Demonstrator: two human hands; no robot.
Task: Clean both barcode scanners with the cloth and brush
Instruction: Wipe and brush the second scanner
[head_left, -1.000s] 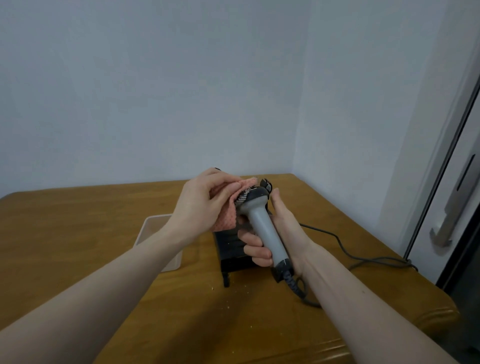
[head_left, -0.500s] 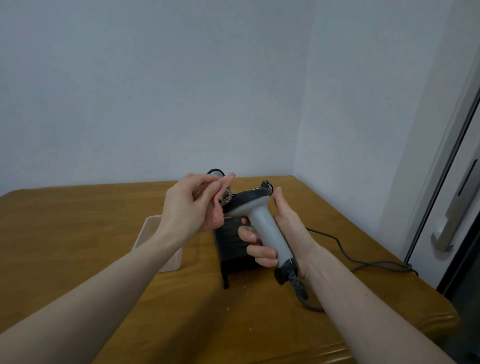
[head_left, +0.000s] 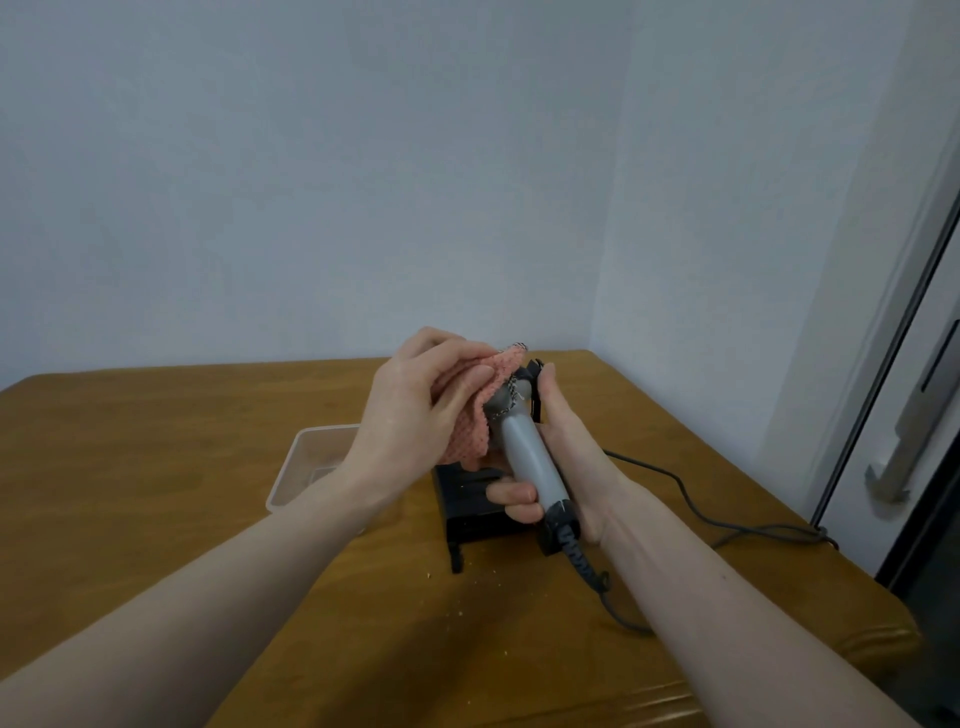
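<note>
My right hand (head_left: 566, 457) grips the grey handle of a barcode scanner (head_left: 530, 457), held upright above the table with its head pointing away. My left hand (head_left: 415, 410) holds a pink cloth (head_left: 470, 415) pressed over the left side and top of the scanner's head, hiding most of it. The scanner's dark cable (head_left: 691, 499) runs from the handle's base across the table to the right. A second black device (head_left: 472, 499) stands on the table beneath my hands, mostly hidden. No brush is in view.
A clear plastic tray (head_left: 301, 462) lies on the wooden table (head_left: 156, 467) left of the black device. Crumbs dot the wood near the front. The walls meet in a corner behind the table, and a door frame stands at the right.
The left hand with the cloth went off the scanner head to the left, then came back over it. The right hand turned the scanner's head sideways, then back upright.
</note>
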